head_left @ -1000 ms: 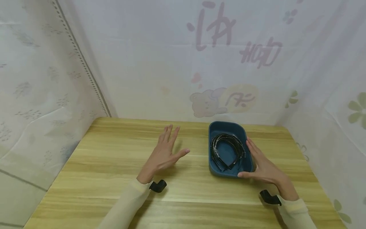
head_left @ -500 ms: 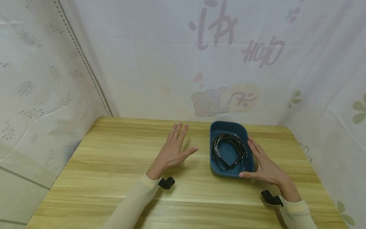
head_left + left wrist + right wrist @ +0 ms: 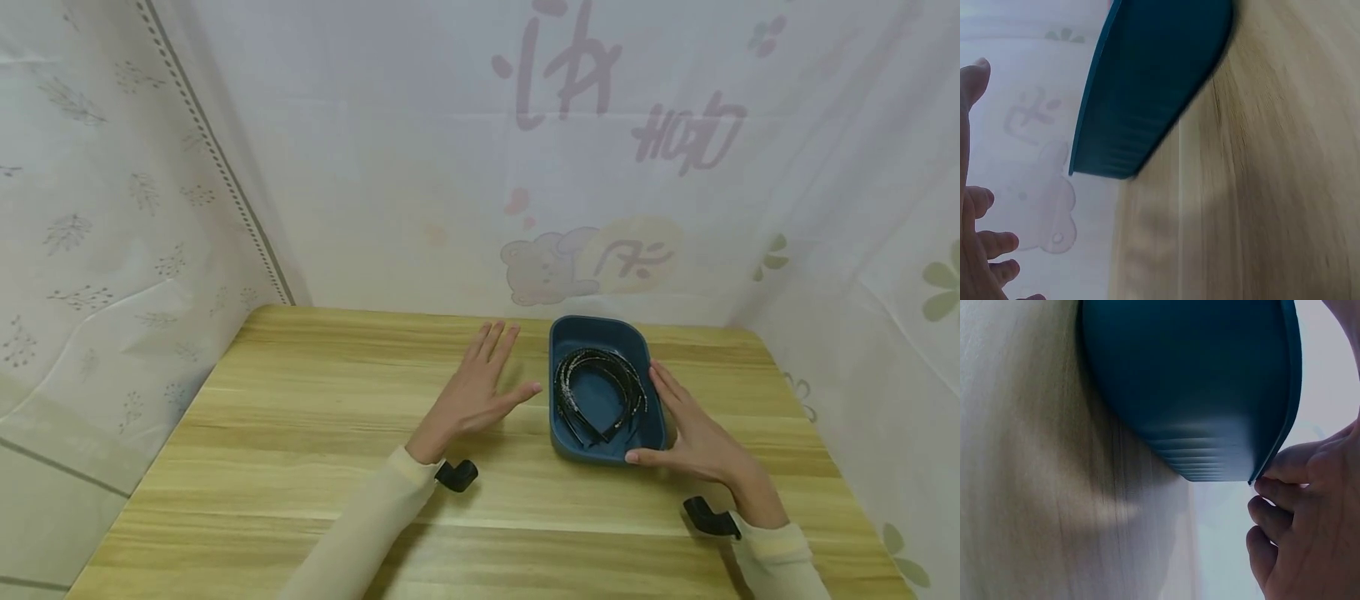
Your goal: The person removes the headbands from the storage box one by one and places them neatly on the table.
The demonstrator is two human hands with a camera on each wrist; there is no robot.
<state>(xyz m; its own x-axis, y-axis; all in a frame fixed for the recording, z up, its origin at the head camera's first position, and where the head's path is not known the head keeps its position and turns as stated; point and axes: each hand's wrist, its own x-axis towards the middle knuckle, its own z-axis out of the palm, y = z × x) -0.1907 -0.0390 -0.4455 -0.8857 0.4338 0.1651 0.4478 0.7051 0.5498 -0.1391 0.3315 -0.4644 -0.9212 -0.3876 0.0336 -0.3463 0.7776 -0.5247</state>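
Observation:
A dark blue rectangular plastic box (image 3: 595, 333) stands on the wooden table in the head view. Inside it lie several black, sparkly, hoop-shaped headbands (image 3: 570, 396), overlapping in a ring. My right hand (image 3: 701, 442) touches the box, its fingers along the right side and the thumb at the near right corner. In the right wrist view, the fingertips (image 3: 1266, 487) meet the box rim. My left hand (image 3: 476, 396) hovers left of the box with fingers extended and thumb pointing toward it, holding nothing. The left wrist view shows a gap between these fingers and the box wall (image 3: 1147, 94).
The wood-grain table (image 3: 315, 400) spreads out to the left and in front of the box. A pale printed cloth (image 3: 390, 167) hangs behind the table and along both sides. Black angled pieces (image 3: 457, 476) sit at both sleeve cuffs.
My left hand has moved right, closer to the box, with its fingers still extended. The right hand, box and headbands keep their places apart from a slight camera shift.

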